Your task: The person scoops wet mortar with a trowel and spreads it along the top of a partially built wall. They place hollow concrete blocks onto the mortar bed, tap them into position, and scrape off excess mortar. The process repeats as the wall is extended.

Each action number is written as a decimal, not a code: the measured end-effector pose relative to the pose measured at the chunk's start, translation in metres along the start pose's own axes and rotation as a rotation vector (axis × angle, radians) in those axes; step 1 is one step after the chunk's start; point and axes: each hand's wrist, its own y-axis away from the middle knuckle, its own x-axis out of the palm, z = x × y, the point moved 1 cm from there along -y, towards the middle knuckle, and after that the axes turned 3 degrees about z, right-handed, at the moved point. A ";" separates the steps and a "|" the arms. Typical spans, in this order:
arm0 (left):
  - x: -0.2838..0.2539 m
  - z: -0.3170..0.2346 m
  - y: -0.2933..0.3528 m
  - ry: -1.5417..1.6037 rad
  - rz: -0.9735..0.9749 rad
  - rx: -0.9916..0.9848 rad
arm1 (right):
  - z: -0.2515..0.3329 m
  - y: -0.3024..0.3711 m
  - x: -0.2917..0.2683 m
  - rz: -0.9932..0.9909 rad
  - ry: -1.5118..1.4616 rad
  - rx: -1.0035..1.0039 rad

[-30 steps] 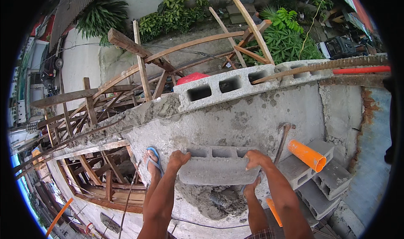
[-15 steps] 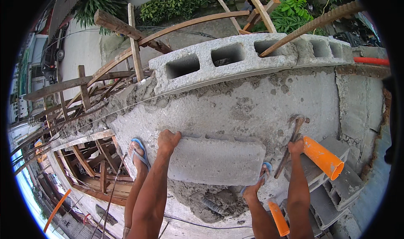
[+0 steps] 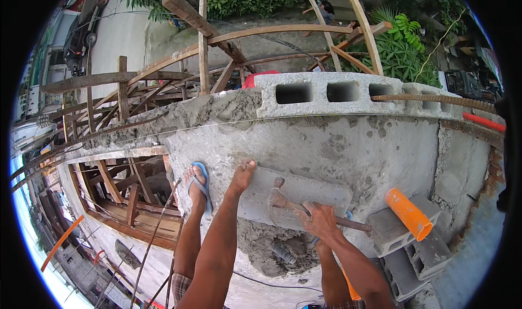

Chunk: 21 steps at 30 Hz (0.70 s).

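"Where's the block (image 3: 299, 188)?"

"Between the feet (image 3: 197, 185), just by the mortar (image 3: 258, 243). The left hand (image 3: 243, 175) grips its end; the right hand (image 3: 319, 219) clutches a hammer (image 3: 280, 200) over it."

"How's it best handled?"

"I'd brace the block firmly, grip well clear of the hammer."

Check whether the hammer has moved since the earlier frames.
Yes: leftward, away from the orange pipe resting on the stacked blocks. The right hand now holds the hammer over the loose block.
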 end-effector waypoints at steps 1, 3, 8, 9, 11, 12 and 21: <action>-0.001 0.001 0.000 -0.062 0.018 -0.004 | 0.013 -0.010 0.007 0.017 0.010 -0.123; -0.004 0.001 0.002 -0.039 0.043 0.013 | 0.028 -0.023 0.018 0.039 -0.015 -0.255; -0.003 -0.010 0.006 -0.061 0.069 -0.102 | 0.028 -0.038 0.036 0.105 0.150 -0.064; -0.003 -0.013 0.006 -0.076 0.057 -0.115 | 0.026 -0.039 0.038 0.093 0.181 -0.034; -0.002 -0.017 0.007 -0.113 0.026 -0.135 | 0.025 -0.039 0.041 0.048 0.162 -0.092; -0.002 -0.019 0.007 -0.136 0.018 -0.153 | 0.025 -0.039 0.042 0.025 0.107 -0.167; 0.000 -0.024 0.010 -0.219 -0.029 -0.212 | 0.026 -0.036 0.048 0.029 0.079 -0.032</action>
